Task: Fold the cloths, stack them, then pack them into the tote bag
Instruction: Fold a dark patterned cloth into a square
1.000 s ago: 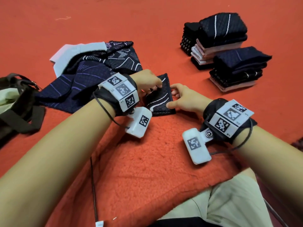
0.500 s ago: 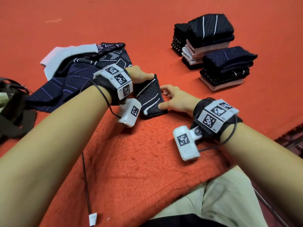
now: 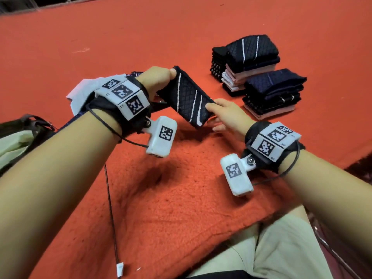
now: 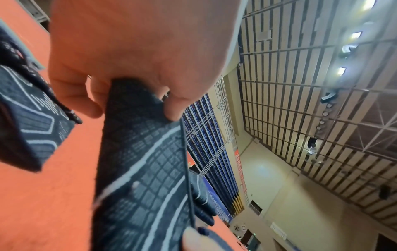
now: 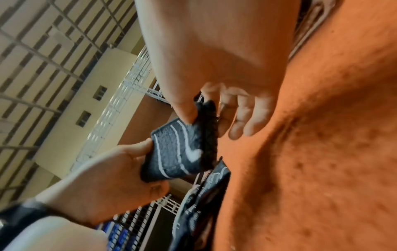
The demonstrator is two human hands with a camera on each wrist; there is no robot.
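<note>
A big orange carpet (image 3: 181,33) covers the floor; a fuzzy orange blanket (image 3: 171,198) lies on top of it, close to the person's lap; high up, the wrist views show a tall hall with a ceiling made of long bars and some lights

Both hands are up off the blanket; they hold one folded cloth (image 3: 187,99) between them; it is dark with a diamond pattern and white stripes; the left hand (image 3: 155,79) pinches the far end with thumb and curled fingers; the right hand (image 3: 227,113) pinches the near end, thumb on top, fingers under; the cloth slants down from the left hand to the right hand and touches nothing else

To the right, on the carpet, sit two stacks of folded cloths; the far stack (image 3: 247,59) has a dark striped cloth on top and pale ones under it; the near stack (image 3: 273,93) is just beside it, touching or almost, with a dark blue cloth on top

Behind the left wrist lies a pile of unfolded cloths (image 3: 82,91), white and dark, mostly hidden by the arm; the tote bag (image 3: 22,135) lies at the left edge, dark with a pale lining, well apart from the stacks
</note>
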